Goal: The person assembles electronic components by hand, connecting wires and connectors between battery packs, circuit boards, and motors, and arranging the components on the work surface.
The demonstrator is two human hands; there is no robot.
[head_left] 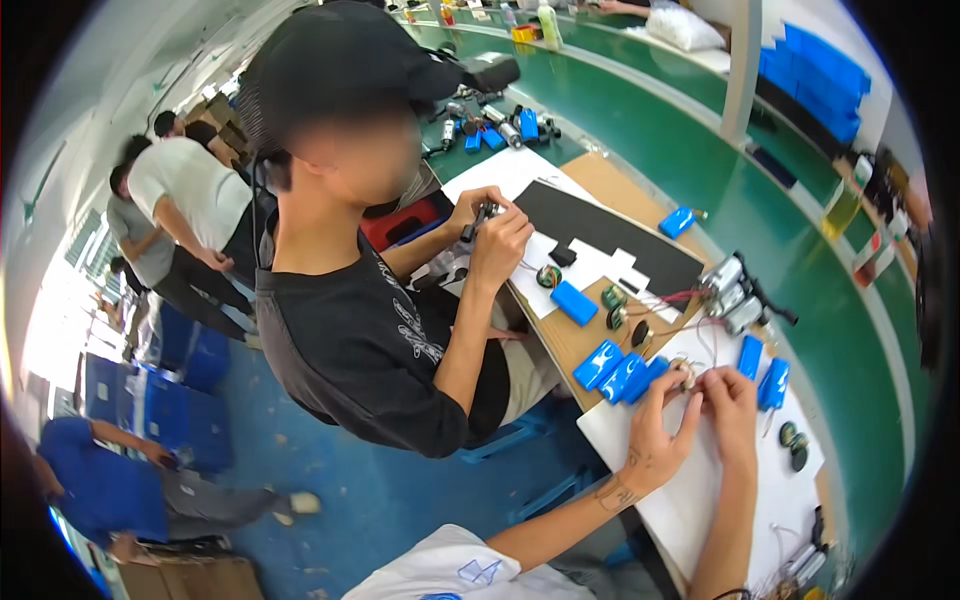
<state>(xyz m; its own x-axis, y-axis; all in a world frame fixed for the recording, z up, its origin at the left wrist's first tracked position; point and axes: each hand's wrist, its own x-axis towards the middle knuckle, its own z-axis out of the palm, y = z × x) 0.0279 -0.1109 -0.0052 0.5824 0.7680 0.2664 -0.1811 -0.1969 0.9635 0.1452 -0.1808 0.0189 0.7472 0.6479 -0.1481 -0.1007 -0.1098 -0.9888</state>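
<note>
My left hand pinches a small round part with thin wires between thumb and fingertips, above the white sheet. Close beside it my right hand is closed too, its fingertips pressed together at the wires; what exactly they grip is hidden. Left of my hands lie several blue wrapped battery packs side by side. On the right, a blue battery pack lies near small round green circuit boards. Silver motors with red and pale wires stand beyond my hands.
A co-worker in a black cap and T-shirt sits at my left, handling a small dark part. A black sheet lies on the bench ahead. More motors and batteries are heaped farther off. The green belt runs along the right.
</note>
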